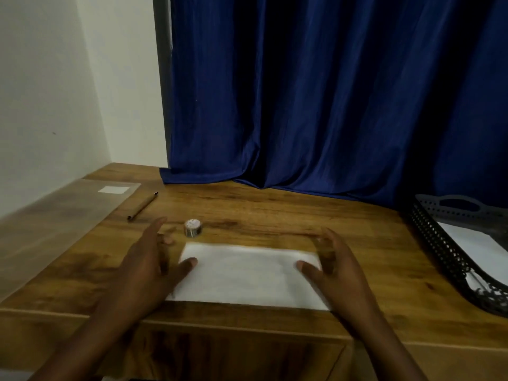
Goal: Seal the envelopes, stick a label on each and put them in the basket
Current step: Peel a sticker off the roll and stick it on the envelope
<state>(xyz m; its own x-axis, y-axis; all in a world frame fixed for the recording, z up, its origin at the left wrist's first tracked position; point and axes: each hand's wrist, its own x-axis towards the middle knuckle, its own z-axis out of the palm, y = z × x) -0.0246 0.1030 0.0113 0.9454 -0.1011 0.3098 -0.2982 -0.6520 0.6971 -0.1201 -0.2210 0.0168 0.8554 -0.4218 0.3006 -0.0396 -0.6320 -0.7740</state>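
Observation:
A white envelope (247,273) lies flat near the front edge of the wooden desk (275,215). My left hand (148,268) hovers at its left end, fingers spread, thumb over the envelope's corner. At the right end is my right hand (334,268), fingers loosely bent, thumb over the paper. Neither hand grips anything. A small round tape roll (193,228) stands just behind the envelope's left corner. The black perforated basket (439,243) sits at the right edge with a white envelope (475,251) inside.
A brown pen (142,206) lies at the back left. Beside it lies a clear plastic sheet (68,215) carrying a white label (113,190). A blue curtain (330,92) hangs behind the desk and drapes onto its back edge.

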